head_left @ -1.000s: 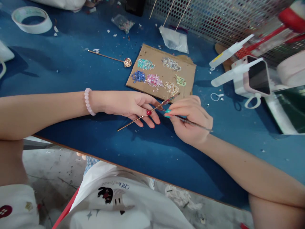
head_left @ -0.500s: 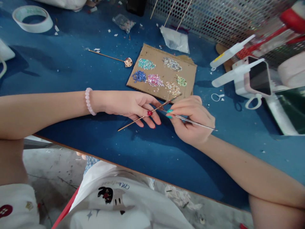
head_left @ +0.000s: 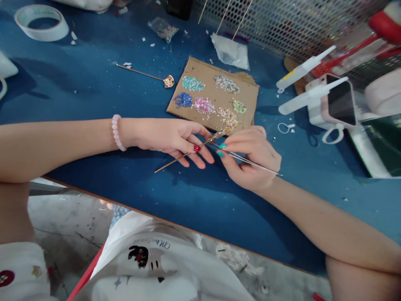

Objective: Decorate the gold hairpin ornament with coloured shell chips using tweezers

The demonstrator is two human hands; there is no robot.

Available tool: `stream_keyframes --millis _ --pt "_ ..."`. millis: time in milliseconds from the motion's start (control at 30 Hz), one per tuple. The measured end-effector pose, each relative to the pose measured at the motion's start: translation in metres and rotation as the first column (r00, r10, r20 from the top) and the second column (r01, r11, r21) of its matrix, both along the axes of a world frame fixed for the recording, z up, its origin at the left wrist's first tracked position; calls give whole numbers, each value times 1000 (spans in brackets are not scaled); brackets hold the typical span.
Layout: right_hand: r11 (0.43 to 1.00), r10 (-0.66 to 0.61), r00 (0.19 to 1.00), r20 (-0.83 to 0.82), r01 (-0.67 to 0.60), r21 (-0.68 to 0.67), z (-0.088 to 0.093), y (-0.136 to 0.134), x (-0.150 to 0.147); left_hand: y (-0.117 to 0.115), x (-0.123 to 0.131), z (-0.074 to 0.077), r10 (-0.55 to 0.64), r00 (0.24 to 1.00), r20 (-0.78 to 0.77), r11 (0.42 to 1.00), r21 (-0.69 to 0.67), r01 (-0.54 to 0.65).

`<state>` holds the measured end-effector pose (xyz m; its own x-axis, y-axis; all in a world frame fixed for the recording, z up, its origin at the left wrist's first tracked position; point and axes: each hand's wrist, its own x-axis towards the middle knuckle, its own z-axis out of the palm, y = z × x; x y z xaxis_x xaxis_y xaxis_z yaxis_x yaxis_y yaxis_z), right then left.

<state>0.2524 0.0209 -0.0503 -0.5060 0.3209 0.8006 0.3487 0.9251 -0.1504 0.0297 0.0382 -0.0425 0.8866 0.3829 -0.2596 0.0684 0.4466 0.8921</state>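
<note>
A thin gold hairpin [head_left: 175, 160] is pinched between the thumb and fingers of my left hand [head_left: 175, 138], its ornate end pointing up to the right. My right hand [head_left: 255, 159] grips silver tweezers [head_left: 253, 163], whose tips lie close to the hairpin near my left fingertips. Whether the tips touch it or hold a piece is too small to tell. Just beyond both hands is a cardboard piece [head_left: 213, 83] bearing small heaps of blue, turquoise, pink, silver, green and cream chips.
A second gold hairpin [head_left: 140, 74] lies left of the cardboard. Farther back are a tape roll [head_left: 42, 34], small plastic bags [head_left: 232, 52] and a metal mesh [head_left: 260, 25]. White-tipped applicators [head_left: 307, 98] and a white device [head_left: 338, 100] stand at right.
The hairpin has turned in my left fingers, so its ornate end now shows its broad gold face. The tweezers in my right hand have tilted slightly, and their prongs look farther apart.
</note>
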Motion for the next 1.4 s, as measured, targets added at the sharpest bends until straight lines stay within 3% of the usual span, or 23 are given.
stream_keyframes --millis 1000,1400 --pt "997 3 1000 -30 -5 -71 0 -1 2 0 0 -1 -22 999 38 1000 19 21" --pt "999 36 999 -1 -36 -32 0 -1 2 1 0 -1 -25 999 45 1000 7 25"
